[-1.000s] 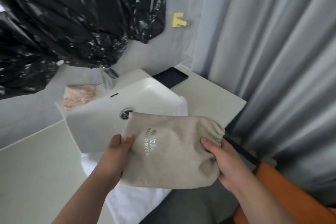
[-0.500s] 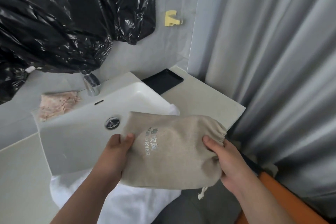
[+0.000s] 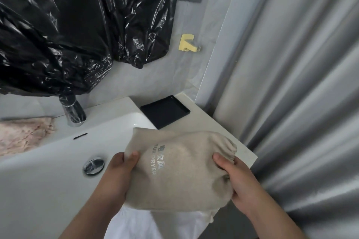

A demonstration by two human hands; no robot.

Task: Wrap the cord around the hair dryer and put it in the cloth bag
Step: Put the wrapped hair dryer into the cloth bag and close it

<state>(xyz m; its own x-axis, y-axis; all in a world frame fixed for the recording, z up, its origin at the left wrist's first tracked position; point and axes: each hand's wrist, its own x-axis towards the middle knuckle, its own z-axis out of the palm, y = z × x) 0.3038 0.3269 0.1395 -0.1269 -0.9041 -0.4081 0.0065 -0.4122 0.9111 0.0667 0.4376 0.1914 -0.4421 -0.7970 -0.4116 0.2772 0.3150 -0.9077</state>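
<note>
A beige cloth bag [image 3: 182, 170] printed "HAIR DRYER" bulges full and lies sideways in the air above the sink's front right corner. Its gathered mouth points right. My left hand [image 3: 116, 176] grips the bag's closed left end, thumb on top. My right hand [image 3: 239, 182] grips the bag just below the puckered mouth. A drawstring end [image 3: 211, 219] dangles under the bag. The hair dryer and its cord are hidden; only the bag's bulge shows.
A white sink [image 3: 48, 170] with a drain [image 3: 93, 165] and chrome faucet [image 3: 72, 110] lies at left. A black tray [image 3: 165, 110] rests on the counter behind the bag. A pink cloth [image 3: 21, 134], black plastic sheeting [image 3: 68, 25], grey curtain [image 3: 301, 83], yellow hook [image 3: 187, 42], white towel [image 3: 147, 225] below.
The view has tilted up and shifted right, so the sink slid left and the wall switch came into sight. Both hands keep their hold on the bag, which stays sideways.
</note>
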